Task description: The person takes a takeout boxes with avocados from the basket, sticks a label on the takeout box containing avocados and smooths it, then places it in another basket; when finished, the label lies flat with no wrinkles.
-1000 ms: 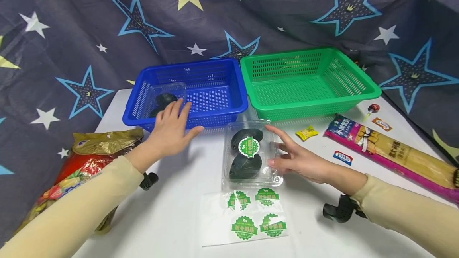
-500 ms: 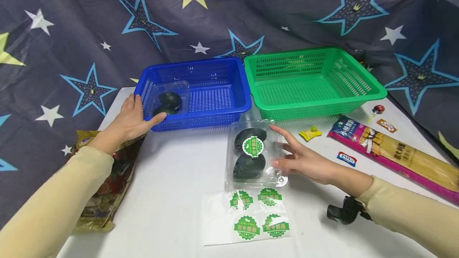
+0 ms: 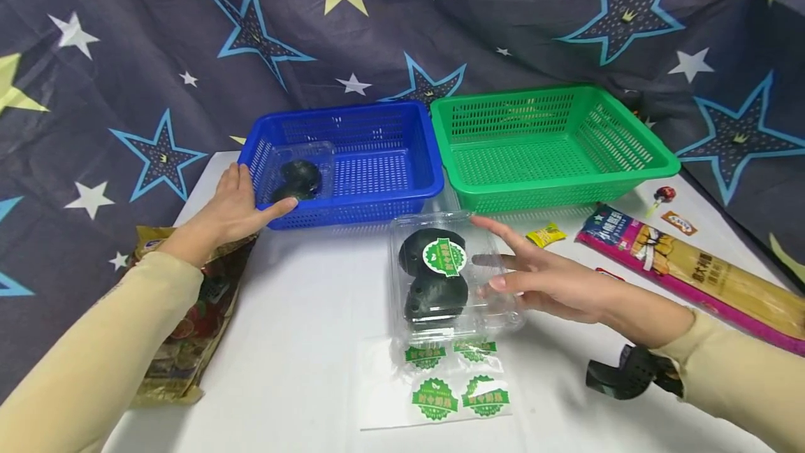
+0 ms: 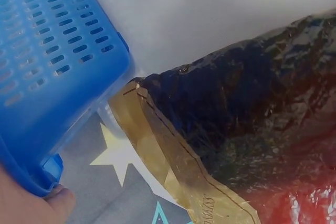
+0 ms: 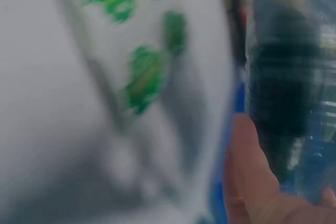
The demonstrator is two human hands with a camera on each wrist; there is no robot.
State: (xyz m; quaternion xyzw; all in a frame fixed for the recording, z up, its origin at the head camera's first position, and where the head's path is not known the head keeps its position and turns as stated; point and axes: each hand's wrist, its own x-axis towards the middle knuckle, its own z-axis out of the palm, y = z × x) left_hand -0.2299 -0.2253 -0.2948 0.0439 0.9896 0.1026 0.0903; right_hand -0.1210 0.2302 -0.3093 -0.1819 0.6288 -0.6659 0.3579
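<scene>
My right hand [image 3: 553, 278] grips the right side of a clear plastic clamshell box [image 3: 440, 334], with its thumb on the near part. Two dark avocado-like fruits [image 3: 437, 296] lie inside, under a round green-and-white sticker [image 3: 444, 257]. The box is raised and overlaps the top of a sticker sheet [image 3: 390, 404]. In the right wrist view the thumb [image 5: 252, 161] lies against the box. My left hand [image 3: 233, 212] holds the front left corner of the blue basket [image 3: 358, 212], its thumb over the front rim. Another clamshell box [image 3: 321, 152] with dark fruits sits in that basket.
Beside the blue basket stands a green basket [image 3: 560, 191]. A gold-and-red foil bag [image 3: 170, 383] lies under the left forearm. To the right are a spaghetti packet [image 3: 679, 257], a yellow candy [image 3: 546, 235], a lollipop [image 3: 664, 194] and an orange-wrapped candy [image 3: 679, 222].
My left hand has moved left from over the blue basket to its corner and taken hold there. The right hand has lifted the clamshell box off the table, tilting it slightly.
</scene>
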